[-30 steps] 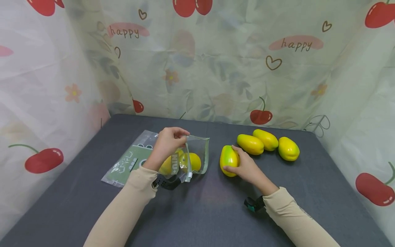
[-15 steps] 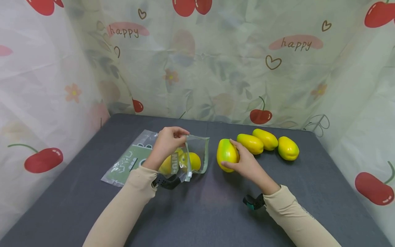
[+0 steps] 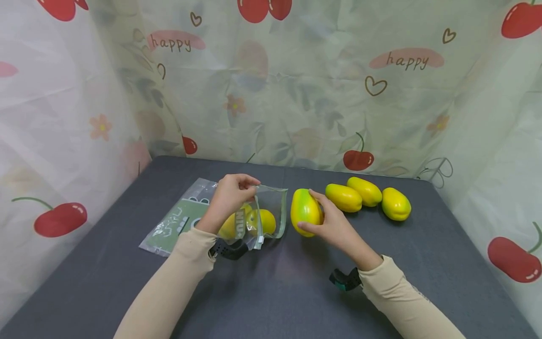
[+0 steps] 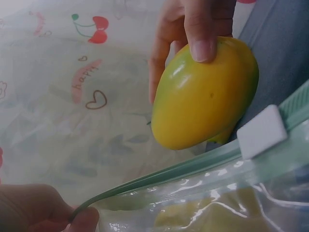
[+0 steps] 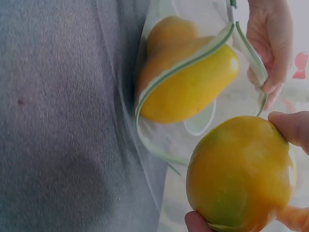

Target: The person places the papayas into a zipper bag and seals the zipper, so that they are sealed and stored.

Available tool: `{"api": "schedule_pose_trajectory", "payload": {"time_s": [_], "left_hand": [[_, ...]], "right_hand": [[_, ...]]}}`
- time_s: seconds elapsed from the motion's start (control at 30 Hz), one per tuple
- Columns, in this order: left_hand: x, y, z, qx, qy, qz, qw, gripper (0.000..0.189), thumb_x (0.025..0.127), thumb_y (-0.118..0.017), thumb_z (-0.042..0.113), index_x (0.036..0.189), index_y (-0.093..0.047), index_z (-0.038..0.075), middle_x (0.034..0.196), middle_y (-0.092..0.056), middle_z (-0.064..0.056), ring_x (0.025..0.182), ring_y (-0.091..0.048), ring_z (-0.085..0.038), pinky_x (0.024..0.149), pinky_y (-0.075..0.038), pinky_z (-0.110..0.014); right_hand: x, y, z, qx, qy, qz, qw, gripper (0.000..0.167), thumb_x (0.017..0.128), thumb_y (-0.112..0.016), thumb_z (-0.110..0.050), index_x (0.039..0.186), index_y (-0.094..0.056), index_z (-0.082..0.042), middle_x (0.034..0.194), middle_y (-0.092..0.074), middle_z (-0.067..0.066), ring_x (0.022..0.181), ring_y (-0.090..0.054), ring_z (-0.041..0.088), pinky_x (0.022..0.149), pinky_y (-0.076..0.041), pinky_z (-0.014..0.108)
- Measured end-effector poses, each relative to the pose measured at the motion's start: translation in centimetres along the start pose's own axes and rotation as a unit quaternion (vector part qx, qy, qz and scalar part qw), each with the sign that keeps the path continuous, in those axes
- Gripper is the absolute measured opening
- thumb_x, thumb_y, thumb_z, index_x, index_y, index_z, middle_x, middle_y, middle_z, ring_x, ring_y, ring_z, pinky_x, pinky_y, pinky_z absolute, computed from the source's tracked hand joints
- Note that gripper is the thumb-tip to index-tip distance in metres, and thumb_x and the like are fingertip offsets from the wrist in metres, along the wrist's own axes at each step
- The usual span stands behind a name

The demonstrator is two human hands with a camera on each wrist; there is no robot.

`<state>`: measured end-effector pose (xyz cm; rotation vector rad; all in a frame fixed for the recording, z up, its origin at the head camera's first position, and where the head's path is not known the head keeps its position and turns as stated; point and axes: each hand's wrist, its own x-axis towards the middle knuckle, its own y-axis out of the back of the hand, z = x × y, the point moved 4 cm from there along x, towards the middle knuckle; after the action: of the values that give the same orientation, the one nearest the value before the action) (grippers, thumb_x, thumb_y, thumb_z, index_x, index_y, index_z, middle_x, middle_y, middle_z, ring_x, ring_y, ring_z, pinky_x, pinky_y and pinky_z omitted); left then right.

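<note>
My left hand [image 3: 232,197] pinches the rim of a clear zip bag [image 3: 278,203] and keeps its mouth spread toward the right. Inside the bag lie yellow mangoes [image 5: 193,87], partly hidden by my hand and the printed plastic in the head view. A white slider [image 4: 263,131] sits on the bag's green zip edge. My right hand [image 3: 334,226] grips a yellow-green mango [image 3: 306,212] between thumb and fingers. It hangs above the table just right of the bag mouth, apart from it. In the right wrist view the held mango [image 5: 241,174] is near the opening.
Three more yellow mangoes, a left one [image 3: 344,197], a middle one [image 3: 365,191] and a right one [image 3: 396,204], lie at the back right of the dark table [image 3: 288,292]. A printed curtain [image 3: 279,94] surrounds the table's back and sides.
My right hand has lifted the mango off the table and carried it left toward the bag mouth. My left hand and the bag have stayed in place.
</note>
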<state>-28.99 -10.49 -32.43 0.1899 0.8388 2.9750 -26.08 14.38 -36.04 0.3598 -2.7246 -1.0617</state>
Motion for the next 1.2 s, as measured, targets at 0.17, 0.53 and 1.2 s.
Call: {"api": "schedule_pose_trajectory", "payload": {"time_s": [0.17, 0.53, 1.2], "left_hand": [[-0.1, -0.1, 0.1, -0.003, -0.002, 0.002, 1.0000, 0.020, 0.090, -0.058, 0.008, 0.103, -0.073, 0.010, 0.101, -0.072, -0.014, 0.071, -0.070, -0.015, 0.072, -0.058, -0.031], [0.1, -0.2, 0.0, 0.006, 0.000, 0.006, 1.0000, 0.018, 0.090, -0.059, 0.010, 0.101, -0.073, 0.012, 0.094, -0.072, -0.011, 0.069, -0.069, -0.016, 0.068, -0.057, -0.029], [0.3, -0.4, 0.0, 0.009, 0.000, 0.003, 1.0000, 0.019, 0.089, -0.059, 0.009, 0.103, -0.073, 0.011, 0.085, -0.069, -0.007, 0.075, -0.071, -0.022, 0.071, -0.058, -0.030]], "right_hand": [[-0.2, -0.6, -0.4, -0.011, 0.006, -0.002, 0.9999, 0.089, 0.081, -0.077, -0.036, 0.153, -0.028, -0.016, 0.151, -0.037, 0.011, 0.118, -0.052, 0.029, 0.092, -0.049, 0.046], [-0.4, -2.2, -0.5, -0.016, 0.001, -0.015, 0.9998, 0.088, 0.080, -0.077, -0.036, 0.151, -0.030, -0.017, 0.149, -0.040, 0.011, 0.112, -0.054, 0.027, 0.089, -0.050, 0.044], [0.2, -4.0, -0.7, -0.011, 0.006, -0.036, 0.9993, 0.078, 0.078, -0.080, -0.034, 0.142, -0.041, -0.012, 0.137, -0.051, 0.010, 0.109, -0.058, 0.025, 0.086, -0.053, 0.039]]}}
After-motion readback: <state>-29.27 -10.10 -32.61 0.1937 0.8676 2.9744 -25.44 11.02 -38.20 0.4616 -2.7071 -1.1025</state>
